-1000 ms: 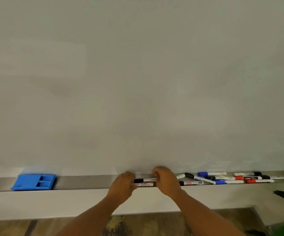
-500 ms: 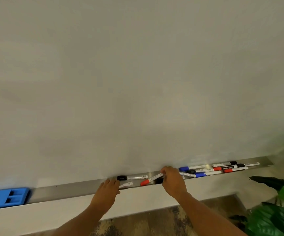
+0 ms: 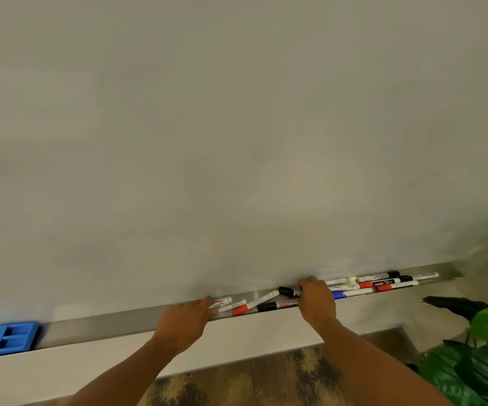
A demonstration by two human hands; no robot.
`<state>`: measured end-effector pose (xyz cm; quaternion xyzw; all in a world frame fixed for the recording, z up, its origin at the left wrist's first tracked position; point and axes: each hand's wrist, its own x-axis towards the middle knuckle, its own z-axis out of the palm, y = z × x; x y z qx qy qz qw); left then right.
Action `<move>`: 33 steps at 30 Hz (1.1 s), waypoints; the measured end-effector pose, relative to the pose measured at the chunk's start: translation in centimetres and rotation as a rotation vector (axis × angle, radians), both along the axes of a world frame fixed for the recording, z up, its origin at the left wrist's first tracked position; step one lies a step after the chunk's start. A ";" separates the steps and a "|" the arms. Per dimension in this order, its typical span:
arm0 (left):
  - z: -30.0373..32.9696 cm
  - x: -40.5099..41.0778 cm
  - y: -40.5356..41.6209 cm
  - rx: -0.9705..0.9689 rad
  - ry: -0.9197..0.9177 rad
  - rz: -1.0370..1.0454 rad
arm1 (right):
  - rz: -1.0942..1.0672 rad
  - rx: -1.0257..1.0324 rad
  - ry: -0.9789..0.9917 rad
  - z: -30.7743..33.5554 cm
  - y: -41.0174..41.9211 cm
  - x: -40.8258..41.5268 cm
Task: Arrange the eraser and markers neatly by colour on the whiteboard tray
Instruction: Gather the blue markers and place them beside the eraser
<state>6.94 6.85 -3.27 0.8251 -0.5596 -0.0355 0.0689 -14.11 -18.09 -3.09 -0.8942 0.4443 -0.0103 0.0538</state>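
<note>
A blue eraser (image 3: 4,339) sits at the far left of the metal tray (image 3: 105,325). My left hand (image 3: 188,320) rests on the tray's front edge, fingertips touching two white markers (image 3: 225,303); one has a red cap (image 3: 240,311). My right hand (image 3: 317,300) pinches a black-capped marker (image 3: 288,291) that lies tilted on the tray. A second black-capped marker (image 3: 272,306) lies in front of it. Right of that hand lies a jumble of blue (image 3: 351,294), red (image 3: 389,287) and black (image 3: 383,277) markers.
The whiteboard (image 3: 236,127) fills the upper view. A white ledge (image 3: 61,364) runs under the tray, with patterned floor (image 3: 251,385) below. A large-leaved green plant (image 3: 483,356) stands at the lower right, near the tray's right end.
The view has swung right and the eraser slid toward the left edge. My right hand let go of the red-capped marker, now lying by my left hand, and took a black-capped one.
</note>
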 end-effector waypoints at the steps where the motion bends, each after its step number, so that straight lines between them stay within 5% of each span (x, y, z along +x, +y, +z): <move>1: 0.1 -0.3 -0.5 0.005 0.010 0.002 | 0.006 -0.005 0.039 0.0 -0.5 -0.1; 10: 0.1 -2.4 -3.6 0.026 -0.015 -0.057 | -0.041 -0.028 0.171 0.1 -3.7 -1.9; 33: -0.6 -3.2 -4.3 -0.097 -0.018 -0.070 | 0.361 -0.045 0.207 -1.4 -3.8 -1.5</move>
